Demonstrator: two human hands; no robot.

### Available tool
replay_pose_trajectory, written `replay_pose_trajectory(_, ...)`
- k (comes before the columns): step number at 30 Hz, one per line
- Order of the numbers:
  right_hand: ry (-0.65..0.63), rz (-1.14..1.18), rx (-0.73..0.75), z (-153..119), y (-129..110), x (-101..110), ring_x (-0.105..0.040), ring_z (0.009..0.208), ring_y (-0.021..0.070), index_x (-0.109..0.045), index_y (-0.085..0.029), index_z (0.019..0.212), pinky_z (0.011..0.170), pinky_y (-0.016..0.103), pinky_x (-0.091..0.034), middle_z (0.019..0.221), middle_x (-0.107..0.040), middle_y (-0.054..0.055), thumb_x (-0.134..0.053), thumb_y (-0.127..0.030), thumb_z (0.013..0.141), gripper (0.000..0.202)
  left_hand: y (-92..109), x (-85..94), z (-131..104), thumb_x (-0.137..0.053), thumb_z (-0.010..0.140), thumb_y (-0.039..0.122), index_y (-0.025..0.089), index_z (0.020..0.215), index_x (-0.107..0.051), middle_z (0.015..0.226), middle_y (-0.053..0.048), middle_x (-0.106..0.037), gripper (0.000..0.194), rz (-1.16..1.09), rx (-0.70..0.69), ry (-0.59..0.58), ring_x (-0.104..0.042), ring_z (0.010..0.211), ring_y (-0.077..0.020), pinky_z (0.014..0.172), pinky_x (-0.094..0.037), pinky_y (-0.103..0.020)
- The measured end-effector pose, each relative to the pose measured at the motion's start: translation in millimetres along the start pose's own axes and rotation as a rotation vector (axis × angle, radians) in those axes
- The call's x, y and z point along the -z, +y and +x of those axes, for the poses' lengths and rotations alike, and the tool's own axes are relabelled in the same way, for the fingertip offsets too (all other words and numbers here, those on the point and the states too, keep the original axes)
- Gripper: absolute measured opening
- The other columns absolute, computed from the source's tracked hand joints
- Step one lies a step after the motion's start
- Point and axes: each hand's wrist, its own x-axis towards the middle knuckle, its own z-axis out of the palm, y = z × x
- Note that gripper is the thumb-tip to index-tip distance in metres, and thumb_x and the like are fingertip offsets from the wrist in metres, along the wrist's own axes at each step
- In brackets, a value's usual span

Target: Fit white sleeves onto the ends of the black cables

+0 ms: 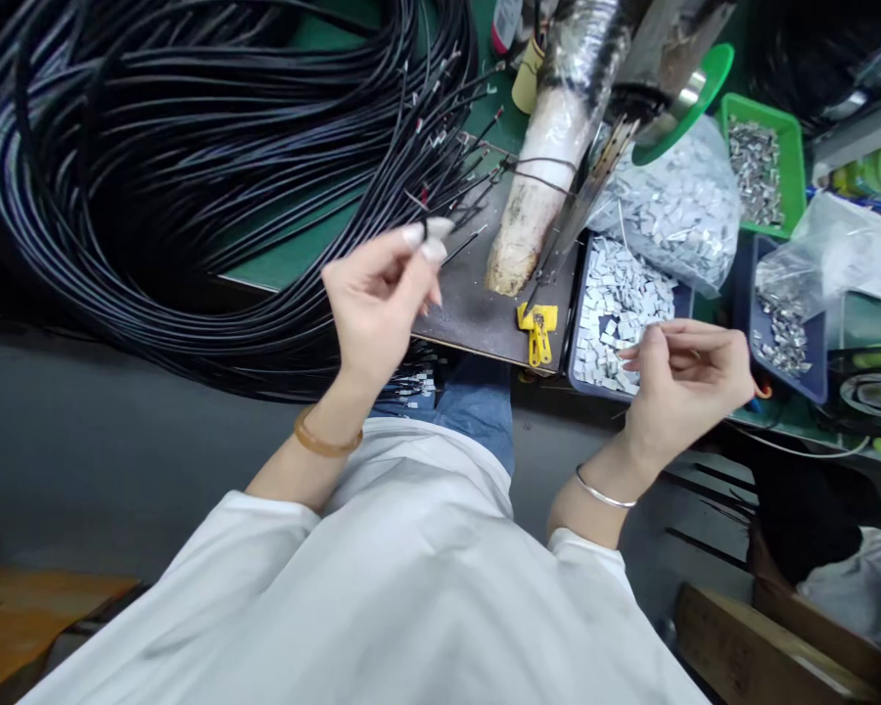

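My left hand (382, 289) is closed in a pinch at the loose ends of a big bundle of black cables (264, 88). White coverings show on its fingertips, with a dark piece of cable between them. Over a dark tray (579, 367) of small white connector housings (617, 294), my right hand (694, 367) has thumb and forefinger pressed together. Whatever lies between those fingertips is too small to make out. Between the hands, a yellow fitting (537, 328) sits at the front edge of a dark work plate (462, 318), beneath a slanted metal tool (577, 220).
A plastic-wrapped post (533, 196) leans across the bench. Behind the tray lies a clear bag of white parts (679, 206). A green bin (797, 166) and a blue bin (814, 343), both with metal pieces, stand at right. A cardboard box (749, 646) is on the floor.
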Motion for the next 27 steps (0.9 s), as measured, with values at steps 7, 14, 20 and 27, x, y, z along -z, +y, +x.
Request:
replay_pose_trajectory(7, -0.201, 0.139, 0.108, -37, -27, -18, -0.072, 0.079, 0.0152, -0.067, -0.021, 0.079, 0.072, 0.033, -0.063, 0.086, -0.074, 0.0, -0.072, -0.016, 0.084, 0.009, 27, -15.1, -45, -0.078, 0.082, 0.036, 0.013, 0.077, -0.068, 0.059, -0.001, -0.067, 0.026, -0.229, 0.543, -0.572, -0.048, 0.039, -0.0042, 0.037, -0.036, -0.016)
replay_pose_trajectory(14, -0.424, 0.207, 0.084, -47, -13, -33, -0.072, 0.092, 0.0139, -0.074, -0.024, 0.094, 0.074, 0.027, -0.062, 0.098, -0.075, 0.001, -0.068, -0.014, 0.088, 0.013, 19, -22.9, -42, -0.077, 0.08, 0.023, 0.011, 0.075, -0.071, 0.06, 0.0, -0.065, 0.014, -0.135, 0.407, -0.548, -0.055, 0.052, -0.0055, 0.05, -0.045, -0.014)
replay_pose_trajectory(20, -0.425, 0.248, 0.062, -47, -14, -32, -0.071, 0.093, 0.014, -0.073, -0.025, 0.094, 0.075, 0.027, -0.062, 0.099, -0.075, 0.001, -0.068, -0.014, 0.088, 0.013, 16, -23.6, -44, -0.076, 0.08, 0.024, 0.012, 0.075, -0.071, 0.061, 0.0, -0.065, 0.013, -0.096, 0.391, -0.544, -0.057, 0.054, -0.0068, 0.052, -0.046, -0.016)
replay_pose_trajectory(27, -0.488, 0.322, 0.006, -45, -12, -30, -0.072, 0.093, 0.0143, -0.072, -0.024, 0.09, 0.077, 0.029, -0.065, 0.102, -0.074, 0.002, -0.068, -0.017, 0.09, 0.008, 20, -17.2, -36, -0.078, 0.083, 0.042, 0.012, 0.063, -0.069, 0.057, -0.002, -0.063, 0.037, -0.123, 0.457, -0.709, -0.054, 0.054, -0.0082, 0.052, -0.045, -0.019)
